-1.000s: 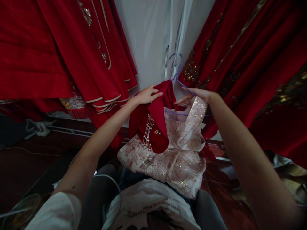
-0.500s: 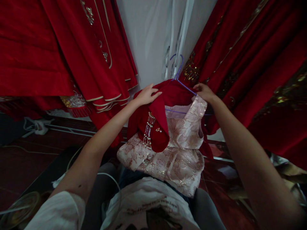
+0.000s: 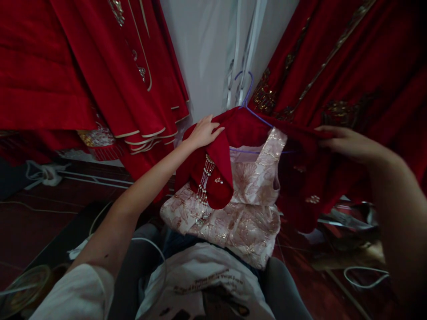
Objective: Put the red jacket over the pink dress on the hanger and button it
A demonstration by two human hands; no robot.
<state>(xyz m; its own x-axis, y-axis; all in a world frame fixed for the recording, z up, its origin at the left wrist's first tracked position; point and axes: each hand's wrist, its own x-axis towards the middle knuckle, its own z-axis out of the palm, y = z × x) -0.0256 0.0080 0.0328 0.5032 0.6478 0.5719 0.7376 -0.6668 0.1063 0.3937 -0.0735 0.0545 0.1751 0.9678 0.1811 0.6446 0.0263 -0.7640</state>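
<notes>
A pink and gold embroidered dress (image 3: 247, 200) hangs on a purple wire hanger (image 3: 247, 95) over my lap. A red jacket (image 3: 216, 160) with pearl tassels is draped over the hanger's shoulders. My left hand (image 3: 203, 132) rests on the jacket's left shoulder, fingers closed on the cloth. My right hand (image 3: 347, 144) grips the jacket's right side and holds it stretched out to the right.
Red gowns with gold trim hang on the left (image 3: 83, 71) and on the right (image 3: 350, 66). A white plastic garment cover (image 3: 213, 49) hangs behind. White cables (image 3: 365, 271) lie on the dark red floor. A glass dish (image 3: 23, 289) sits at the lower left.
My right hand has left the hanger's right shoulder and moved far right, pulling the red jacket's right side out with it. My left hand has stayed on the jacket's left shoulder.
</notes>
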